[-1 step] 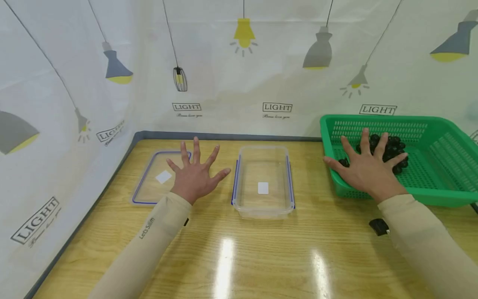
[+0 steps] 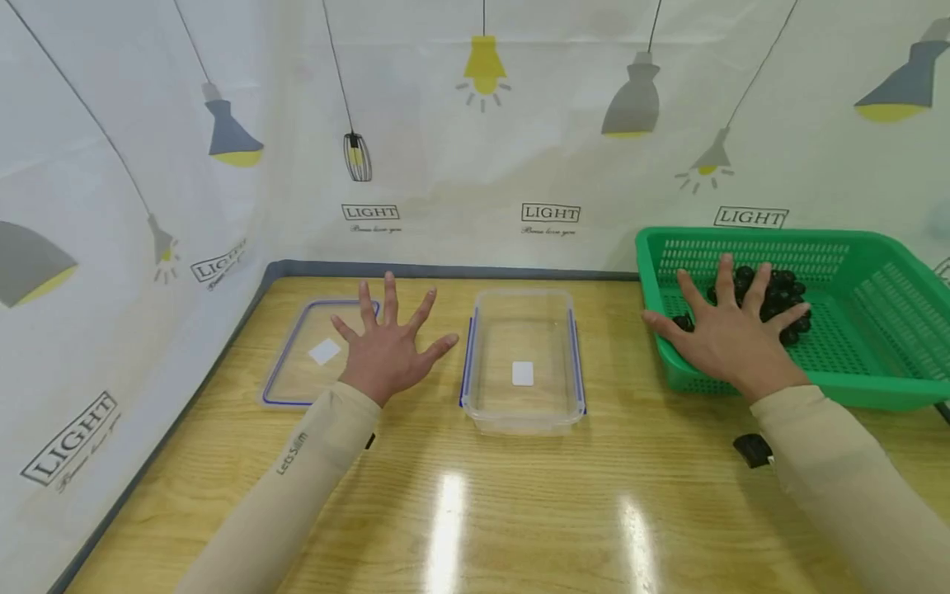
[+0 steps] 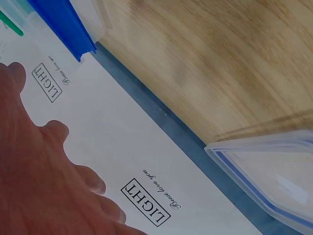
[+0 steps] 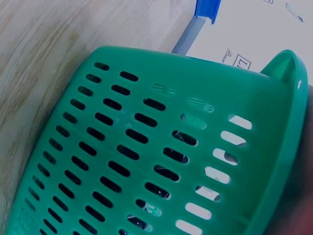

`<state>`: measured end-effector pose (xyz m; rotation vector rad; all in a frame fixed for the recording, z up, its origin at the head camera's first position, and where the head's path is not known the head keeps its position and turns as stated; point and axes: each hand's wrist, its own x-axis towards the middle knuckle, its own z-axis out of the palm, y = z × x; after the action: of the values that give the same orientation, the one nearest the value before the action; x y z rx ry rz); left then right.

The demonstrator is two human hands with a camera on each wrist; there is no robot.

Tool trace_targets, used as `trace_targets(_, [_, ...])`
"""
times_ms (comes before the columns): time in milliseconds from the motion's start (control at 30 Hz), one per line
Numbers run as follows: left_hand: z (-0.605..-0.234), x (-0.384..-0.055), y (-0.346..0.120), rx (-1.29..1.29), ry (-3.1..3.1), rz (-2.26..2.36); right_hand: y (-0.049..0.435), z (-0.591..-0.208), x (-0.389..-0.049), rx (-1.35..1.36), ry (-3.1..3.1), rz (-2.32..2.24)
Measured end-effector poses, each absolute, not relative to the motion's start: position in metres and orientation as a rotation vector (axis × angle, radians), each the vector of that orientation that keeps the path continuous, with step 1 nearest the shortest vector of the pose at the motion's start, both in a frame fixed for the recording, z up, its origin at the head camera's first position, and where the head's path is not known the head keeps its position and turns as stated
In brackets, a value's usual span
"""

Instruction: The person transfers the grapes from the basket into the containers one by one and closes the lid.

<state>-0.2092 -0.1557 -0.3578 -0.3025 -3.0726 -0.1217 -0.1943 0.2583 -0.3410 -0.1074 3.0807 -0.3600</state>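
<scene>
Wood-grained tabletop (image 2: 542, 503), two glare bands (image 2: 445, 536) toward six o'clock; a white lamp-printed backdrop (image 2: 430, 124) stands at twelve and ten. From the clear container (image 2: 523, 330): at nine o'clock, the blue-rimmed lid (image 2: 297, 375), partly covered by your left hand (image 2: 387, 355); at three, the green basket (image 2: 876, 388) of dark round fruit (image 2: 783, 293), beneath your right hand (image 2: 735, 342). All your fingers are splayed, grasping nothing.

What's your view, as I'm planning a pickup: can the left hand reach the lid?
Probably yes: the left hand is empty near the blue-edged lid, with nothing visible between them.
</scene>
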Motion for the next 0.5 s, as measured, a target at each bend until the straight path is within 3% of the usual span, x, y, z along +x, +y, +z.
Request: trace_targets(500, [-0.3592,-0.2112,-0.152,-0.298,-3.114,-0.134,0.2586,-0.3411,-0.1915,-0.115,3.086,-0.391])
